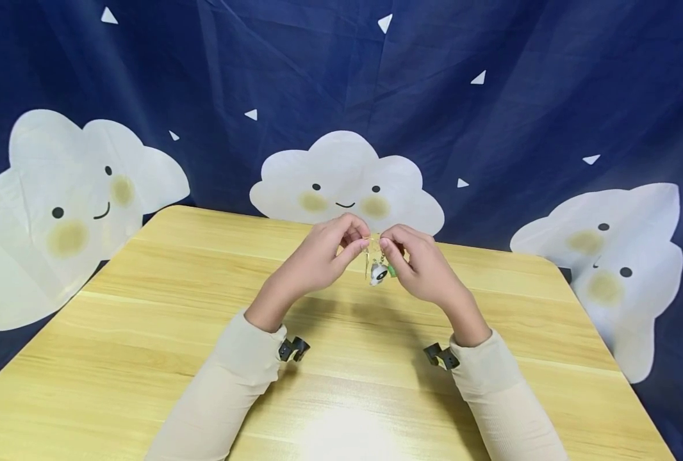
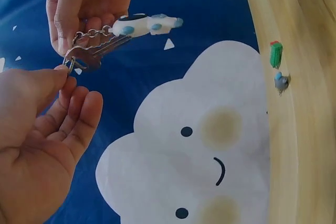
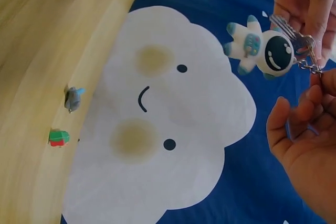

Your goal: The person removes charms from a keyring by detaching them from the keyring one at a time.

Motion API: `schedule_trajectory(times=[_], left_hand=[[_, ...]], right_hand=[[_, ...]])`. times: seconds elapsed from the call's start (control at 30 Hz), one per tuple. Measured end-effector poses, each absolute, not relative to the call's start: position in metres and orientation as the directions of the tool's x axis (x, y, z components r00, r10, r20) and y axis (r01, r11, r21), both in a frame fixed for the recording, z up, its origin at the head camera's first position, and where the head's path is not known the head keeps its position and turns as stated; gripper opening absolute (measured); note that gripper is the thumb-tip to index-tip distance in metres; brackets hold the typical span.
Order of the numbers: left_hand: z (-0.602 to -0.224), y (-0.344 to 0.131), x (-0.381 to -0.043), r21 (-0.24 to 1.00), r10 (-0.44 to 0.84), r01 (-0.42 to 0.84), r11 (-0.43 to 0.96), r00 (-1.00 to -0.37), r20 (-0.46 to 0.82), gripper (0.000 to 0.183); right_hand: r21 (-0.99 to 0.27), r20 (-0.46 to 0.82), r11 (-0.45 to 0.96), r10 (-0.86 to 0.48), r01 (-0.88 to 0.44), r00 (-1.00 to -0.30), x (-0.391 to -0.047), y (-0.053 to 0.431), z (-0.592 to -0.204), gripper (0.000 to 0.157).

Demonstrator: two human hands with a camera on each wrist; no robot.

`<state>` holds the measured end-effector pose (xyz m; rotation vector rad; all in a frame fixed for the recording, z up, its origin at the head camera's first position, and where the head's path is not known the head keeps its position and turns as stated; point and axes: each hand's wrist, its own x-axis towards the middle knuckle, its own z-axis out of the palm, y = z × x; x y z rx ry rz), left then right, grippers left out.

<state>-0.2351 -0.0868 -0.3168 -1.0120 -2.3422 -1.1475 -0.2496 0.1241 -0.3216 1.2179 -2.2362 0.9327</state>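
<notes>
Above the table, both hands hold a keychain by its metal ring [image 2: 71, 65]. My left hand [image 1: 325, 255] pinches the ring between thumb and index finger, and its other fingers are loosely bent. On the opposite side my right hand [image 1: 425, 264] pinches the ring end with thumb and fingertip. From a short chain [image 2: 92, 34] hangs a white and blue astronaut figure [image 3: 266, 51] with a dark visor. A metal key [image 3: 286, 28] hangs from the ring beside the figure. Fingertips hide part of the ring.
Near the far edge of the wooden table [image 1: 145, 307] lie a small green and red object [image 2: 276, 54] and a small grey object with a blue part [image 3: 73, 98]. Behind the table hangs a blue curtain [image 1: 318, 64] with cloud faces.
</notes>
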Motion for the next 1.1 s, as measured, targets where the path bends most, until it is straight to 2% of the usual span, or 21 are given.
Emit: schedule_trajectory(times=[0.2,0.3,0.53,0.83,1.1], left_hand=[[-0.3185,-0.0862,-0.2355,0.712,0.361,0.602,0.363,-0.795,0.488,0.014],[-0.3188,-0.0873,-0.2358,0.752,0.365,0.555,0.356,-0.823,0.436,0.013],[-0.3198,-0.0898,-0.2366,0.795,0.412,0.521,0.311,-0.828,0.381,0.013],[-0.3188,-0.0903,-0.235,0.824,0.338,0.502,0.263,-0.848,0.408,0.012],[-0.3181,-0.089,-0.2352,0.818,0.361,0.521,0.242,-0.831,0.422,0.012]], right_hand=[[-0.365,0.654,0.386,-0.543,-0.848,-0.528,-0.2481,0.1258,-0.3187,0.014],[-0.366,0.663,0.39,-0.527,-0.845,-0.531,-0.2481,0.127,-0.3182,0.014],[-0.365,0.675,0.391,-0.513,-0.845,-0.529,-0.2475,0.1275,-0.3166,0.013],[-0.346,0.674,0.363,-0.544,-0.865,-0.499,-0.2442,0.1233,-0.3157,0.013],[-0.353,0.662,0.346,-0.565,-0.869,-0.493,-0.2409,0.1207,-0.3138,0.014]])
